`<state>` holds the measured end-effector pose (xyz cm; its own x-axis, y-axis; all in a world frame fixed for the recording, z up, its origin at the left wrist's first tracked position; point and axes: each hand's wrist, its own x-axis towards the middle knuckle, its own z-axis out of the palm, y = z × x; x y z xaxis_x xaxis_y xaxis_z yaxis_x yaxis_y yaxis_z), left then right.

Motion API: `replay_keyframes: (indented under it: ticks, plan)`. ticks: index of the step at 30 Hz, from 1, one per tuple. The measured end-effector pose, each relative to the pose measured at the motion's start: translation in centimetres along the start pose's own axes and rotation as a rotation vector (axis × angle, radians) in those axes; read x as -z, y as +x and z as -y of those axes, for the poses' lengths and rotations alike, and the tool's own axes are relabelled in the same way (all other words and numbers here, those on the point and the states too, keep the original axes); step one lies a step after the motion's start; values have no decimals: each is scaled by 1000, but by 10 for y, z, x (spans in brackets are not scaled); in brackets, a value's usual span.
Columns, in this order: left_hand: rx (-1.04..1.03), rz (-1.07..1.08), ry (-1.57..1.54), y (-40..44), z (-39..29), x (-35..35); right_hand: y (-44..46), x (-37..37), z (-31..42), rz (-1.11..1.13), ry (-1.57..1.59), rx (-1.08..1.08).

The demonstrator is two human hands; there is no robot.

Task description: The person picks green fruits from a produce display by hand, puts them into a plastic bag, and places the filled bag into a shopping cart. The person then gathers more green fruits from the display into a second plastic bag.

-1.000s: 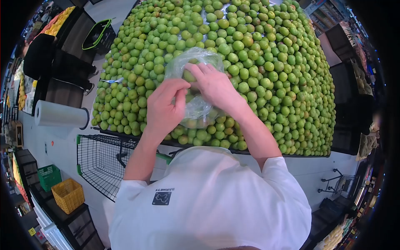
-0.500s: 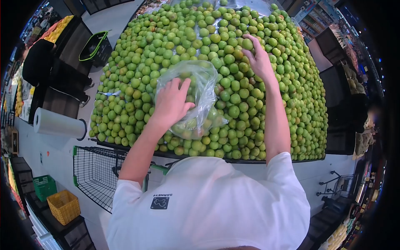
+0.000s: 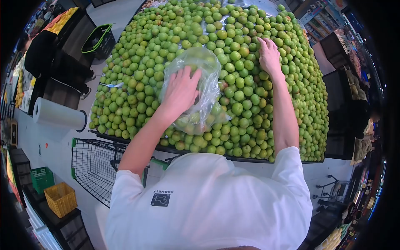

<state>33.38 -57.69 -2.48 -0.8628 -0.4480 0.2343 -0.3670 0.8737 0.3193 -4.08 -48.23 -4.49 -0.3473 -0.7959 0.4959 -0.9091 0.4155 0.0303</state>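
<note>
A large heap of small round green fruit [image 3: 141, 71], some with a reddish or brownish blush, fills the display. On its near middle lies a clear plastic bag [image 3: 210, 79], its mouth spread, with some fruit showing through the film. My left hand [image 3: 182, 89] rests at the mouth of this bag, fingers spread and slightly bent, the thumb partly hidden. Farther out to the right, my right hand [image 3: 270, 58] reaches over the heap with its fingers apart and bent toward the fruit. I see nothing held in it, though its palm side is hidden.
A shopping cart [image 3: 98, 160] stands at the display's front left, below a roll of plastic bags [image 3: 58, 114]. A black basket with a green rim [image 3: 98, 41] stands farther left, near a person in dark clothes [image 3: 54, 62]. Green [image 3: 42, 179] and yellow [image 3: 61, 199] baskets sit lower left.
My right hand has moved rightward over the heap, away from the fruit it was touching. My left hand stays at the bag, its thumb now less visible. The view has shifted slightly.
</note>
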Motion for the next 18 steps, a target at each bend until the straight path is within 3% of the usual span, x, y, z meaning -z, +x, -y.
replay_keyframes:
  ticks: [3,5,7,10,12,13,15,18]
  plan:
    - [-7,-28,40,4,4,-4,-5,30,37,-107,51,7]
    - [-34,-70,50,6,10,-10,-19,80,98,-75,708,41]
    - [-69,-109,59,9,13,-12,-43,105,150,-40,901,171]
    - [77,-74,-53,18,19,-11,-72,116,209,-7,861,253]
    - [154,59,-254,25,40,-15,-85,98,226,-41,645,221]
    - [150,62,-249,30,44,-14,-89,90,226,-46,647,216]
    - [-3,176,130,34,50,-11,-96,77,224,77,738,134]
    - [-77,102,94,33,60,-10,-101,66,218,56,795,46]
